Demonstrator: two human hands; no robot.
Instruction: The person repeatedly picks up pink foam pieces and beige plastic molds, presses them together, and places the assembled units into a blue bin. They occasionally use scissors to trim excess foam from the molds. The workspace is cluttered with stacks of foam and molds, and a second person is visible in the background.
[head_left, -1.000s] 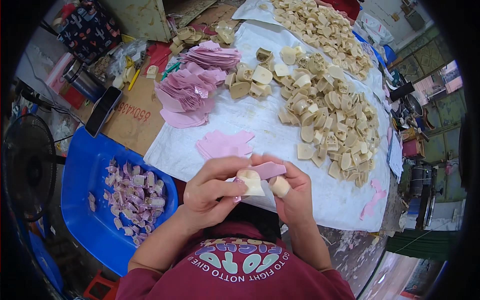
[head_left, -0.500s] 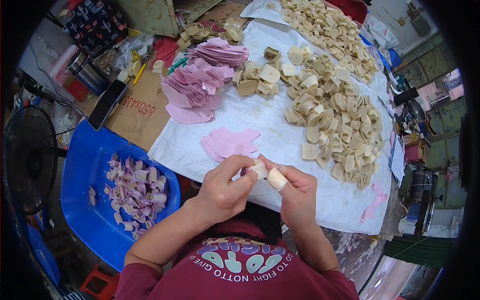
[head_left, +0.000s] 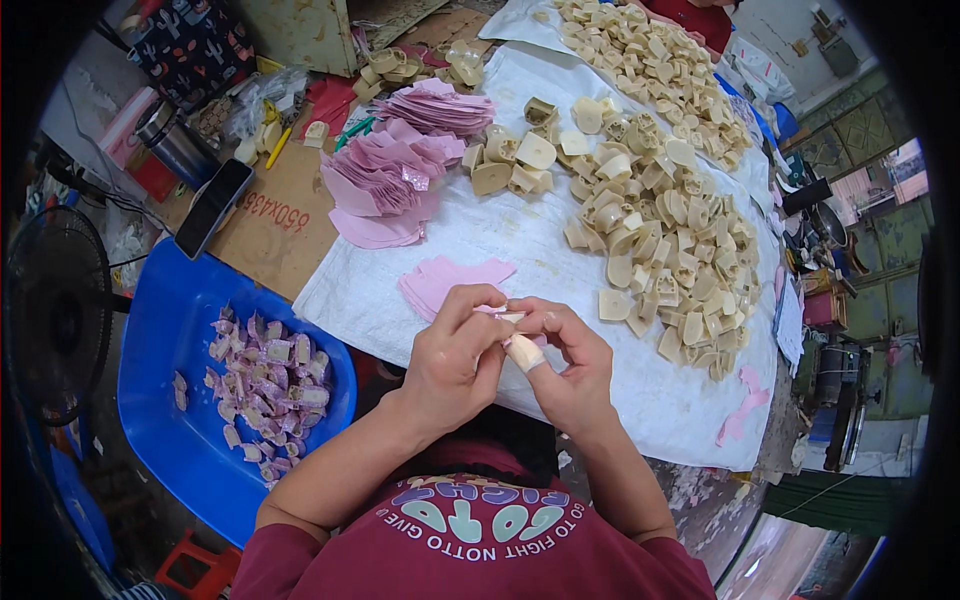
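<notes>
Between the fingertips of both my hands, over the table's front edge, is a small cream shoe heel, mostly hidden by the fingers. My left hand is closed, pinching it from the left. From the right, my right hand grips it too; a cream wrap covers that thumb. Just beyond the hands lies a small fanned stack of pink cut pieces. Bare beige heels are heaped to the right, and pink-covered heels lie in the blue basin at the left.
A white sheet covers the table. Taller stacks of pink pieces stand farther back, near a phone and a steel flask. A black fan is at far left. Another person's red garment shows at the back.
My right hand has shifted left and turned inward, its wrapped thumb now against the heel. The fingers of both hands have closed together, hiding more of the heel.
</notes>
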